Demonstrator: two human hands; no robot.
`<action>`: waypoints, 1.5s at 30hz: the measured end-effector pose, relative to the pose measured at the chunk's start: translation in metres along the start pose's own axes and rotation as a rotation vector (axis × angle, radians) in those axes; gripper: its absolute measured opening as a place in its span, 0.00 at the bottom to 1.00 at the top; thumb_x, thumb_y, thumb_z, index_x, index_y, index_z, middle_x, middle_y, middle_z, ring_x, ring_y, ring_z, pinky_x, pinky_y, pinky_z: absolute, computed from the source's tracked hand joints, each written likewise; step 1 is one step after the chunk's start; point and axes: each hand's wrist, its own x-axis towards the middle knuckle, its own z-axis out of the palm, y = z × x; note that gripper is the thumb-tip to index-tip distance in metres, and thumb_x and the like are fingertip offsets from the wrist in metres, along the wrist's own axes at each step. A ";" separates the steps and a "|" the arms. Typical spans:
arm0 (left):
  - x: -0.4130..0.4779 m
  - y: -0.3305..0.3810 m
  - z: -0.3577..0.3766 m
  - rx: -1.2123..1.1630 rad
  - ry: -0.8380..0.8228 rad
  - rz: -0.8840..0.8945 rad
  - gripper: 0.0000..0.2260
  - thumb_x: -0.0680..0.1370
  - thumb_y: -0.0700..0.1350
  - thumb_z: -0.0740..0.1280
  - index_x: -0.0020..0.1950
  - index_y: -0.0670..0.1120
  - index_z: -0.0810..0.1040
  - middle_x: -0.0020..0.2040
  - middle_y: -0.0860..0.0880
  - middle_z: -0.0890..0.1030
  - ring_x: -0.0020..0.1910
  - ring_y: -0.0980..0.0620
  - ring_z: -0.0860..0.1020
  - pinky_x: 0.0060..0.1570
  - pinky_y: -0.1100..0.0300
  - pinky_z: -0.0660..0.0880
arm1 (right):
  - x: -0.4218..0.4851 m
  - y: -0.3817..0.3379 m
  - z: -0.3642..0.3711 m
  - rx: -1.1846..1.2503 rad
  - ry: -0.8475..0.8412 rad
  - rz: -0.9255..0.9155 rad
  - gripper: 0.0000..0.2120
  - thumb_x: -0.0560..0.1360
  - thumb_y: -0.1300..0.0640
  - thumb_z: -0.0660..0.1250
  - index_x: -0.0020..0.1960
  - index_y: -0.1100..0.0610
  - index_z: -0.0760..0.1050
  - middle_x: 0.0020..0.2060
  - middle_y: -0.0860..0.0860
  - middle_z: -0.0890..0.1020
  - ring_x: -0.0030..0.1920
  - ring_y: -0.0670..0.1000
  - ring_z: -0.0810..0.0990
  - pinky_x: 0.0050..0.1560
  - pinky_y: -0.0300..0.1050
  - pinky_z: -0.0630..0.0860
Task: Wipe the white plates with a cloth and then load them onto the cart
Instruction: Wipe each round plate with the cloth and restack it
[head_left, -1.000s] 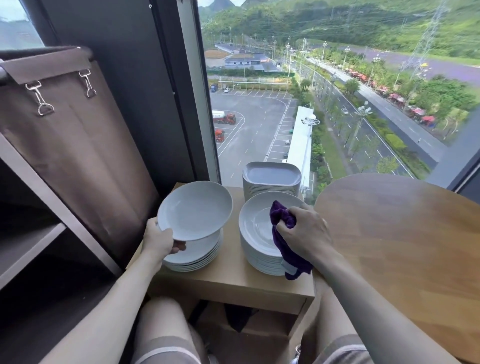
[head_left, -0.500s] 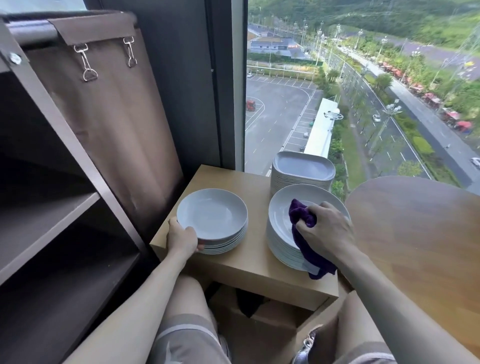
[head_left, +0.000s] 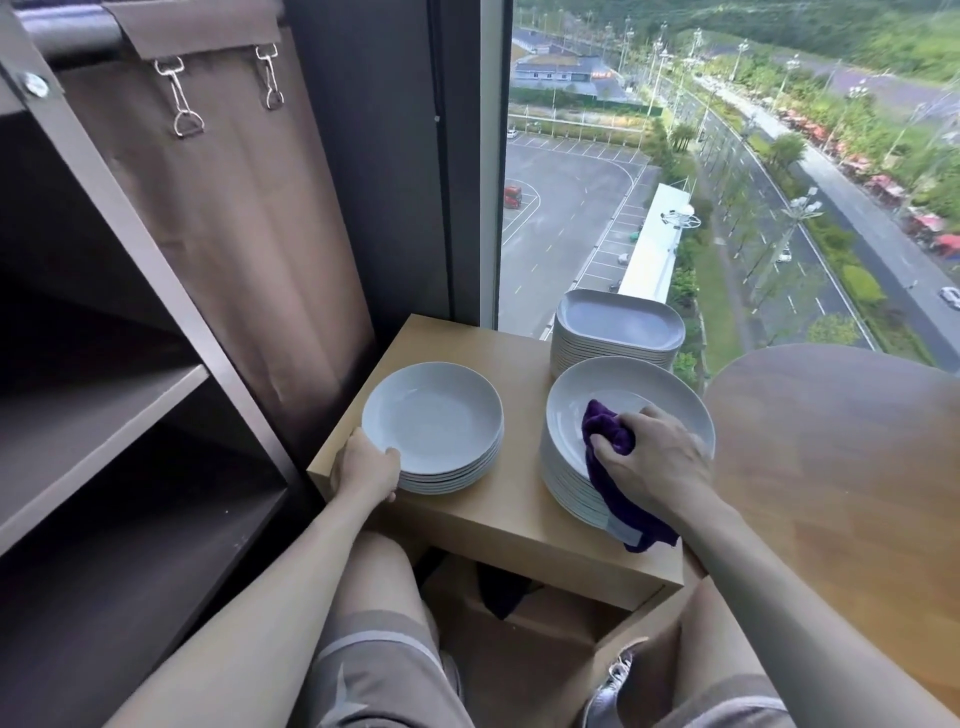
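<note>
Two stacks of round white plates stand on a small wooden side table (head_left: 519, 512). The left stack (head_left: 434, 428) is low; my left hand (head_left: 366, 467) grips its near left rim, thumb over the top plate. The right stack (head_left: 631, 405) is taller. My right hand (head_left: 654, 460) rests on its top plate and grips a bunched purple cloth (head_left: 610, 439), whose tail hangs over the stack's front edge. The dark cart (head_left: 104, 410) with open shelves stands at the left.
A stack of square white plates (head_left: 618, 327) sits behind the right stack by the window. A round wooden table (head_left: 841, 467) lies to the right. A brown fabric bag (head_left: 228, 208) hangs on the cart's side. My knees are under the side table.
My left hand lowered the tilted plate flat onto the left stack and still holds the rim. The camera turned left and came closer. My right hand stays on the right stack with the cloth.
</note>
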 end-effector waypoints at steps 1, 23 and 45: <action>0.000 0.001 -0.003 -0.026 -0.026 -0.050 0.11 0.80 0.45 0.64 0.59 0.39 0.75 0.33 0.44 0.83 0.25 0.45 0.81 0.32 0.55 0.81 | 0.000 0.001 0.000 -0.041 -0.060 -0.006 0.22 0.73 0.27 0.56 0.47 0.45 0.75 0.44 0.43 0.73 0.51 0.52 0.75 0.49 0.50 0.64; -0.088 0.128 0.089 -0.207 -0.531 0.389 0.37 0.79 0.38 0.61 0.85 0.55 0.49 0.80 0.54 0.65 0.74 0.52 0.66 0.69 0.61 0.64 | 0.014 0.037 -0.021 -0.275 -0.113 0.006 0.19 0.73 0.37 0.63 0.56 0.49 0.75 0.51 0.51 0.75 0.56 0.54 0.74 0.50 0.50 0.67; -0.074 0.115 0.089 -0.258 -0.655 0.396 0.40 0.76 0.41 0.61 0.83 0.64 0.50 0.79 0.56 0.67 0.76 0.52 0.67 0.77 0.47 0.65 | 0.085 0.018 -0.004 -0.344 -0.069 -0.053 0.19 0.75 0.40 0.64 0.59 0.50 0.74 0.59 0.54 0.75 0.61 0.58 0.73 0.56 0.55 0.68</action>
